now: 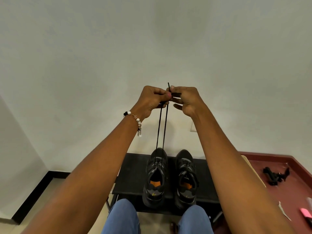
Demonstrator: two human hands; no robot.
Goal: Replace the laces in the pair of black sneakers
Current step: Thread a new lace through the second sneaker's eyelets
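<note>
Two ends of one black lace (163,125) are being held up level above the left sneaker (155,178).

Both hands are raised in front of the wall: the left hand (152,100) is pinching the two strands together, and the right hand (185,100) is pinching the tips, one aglet poking up past its fingers. The strands are running taut down into the lower eyelets of the left sneaker, whose upper eyelets look unthreaded, so this shoe seems partly laced, with the ends being evened out. The right sneaker (185,178) is sitting just beside it on the black counter (131,174), apparently laced, though whether with old or new laces I cannot tell. Finishing the left shoe's lacing appears to be left.
</note>
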